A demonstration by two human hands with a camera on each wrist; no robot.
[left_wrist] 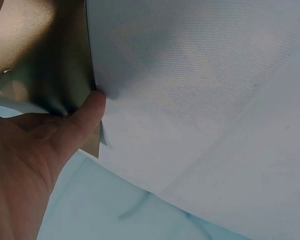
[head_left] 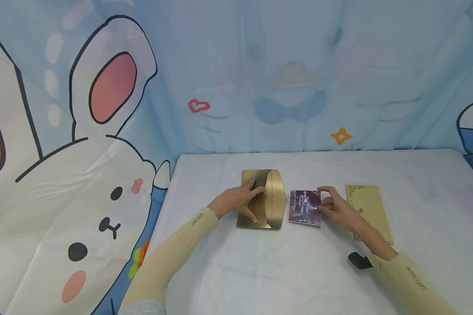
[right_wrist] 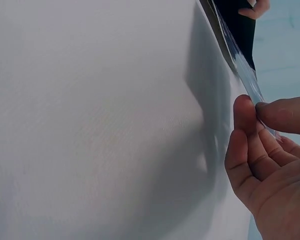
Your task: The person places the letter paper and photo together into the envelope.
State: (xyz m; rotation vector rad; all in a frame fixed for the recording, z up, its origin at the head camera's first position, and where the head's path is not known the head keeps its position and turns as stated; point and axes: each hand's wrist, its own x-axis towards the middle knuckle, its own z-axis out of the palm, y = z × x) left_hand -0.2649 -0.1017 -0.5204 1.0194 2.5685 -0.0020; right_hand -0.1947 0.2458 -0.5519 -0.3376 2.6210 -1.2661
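A gold envelope point(head_left: 277, 199) lies on the table in the head view, its flap folded out to the right. My left hand point(head_left: 240, 200) rests on it with thumb and fingers spread. In the left wrist view the left hand point(left_wrist: 30, 160) has one digit at the edge of the envelope point(left_wrist: 20, 30). To the right of the flap, my right hand point(head_left: 337, 211) pinches a small photo point(head_left: 304, 208) of a standing person by its right edge. Seen nearly edge-on in the right wrist view, the photo point(right_wrist: 247, 75) sits between thumb and fingers of the right hand point(right_wrist: 275, 165).
A pale gold card point(head_left: 372, 205) with a patterned border lies on the white table point(head_left: 260, 271), partly behind my right hand. Behind the table hangs a light blue cloth point(head_left: 228, 65) with a printed rabbit at the left. Something small and black point(head_left: 359, 261) shows by the right sleeve.
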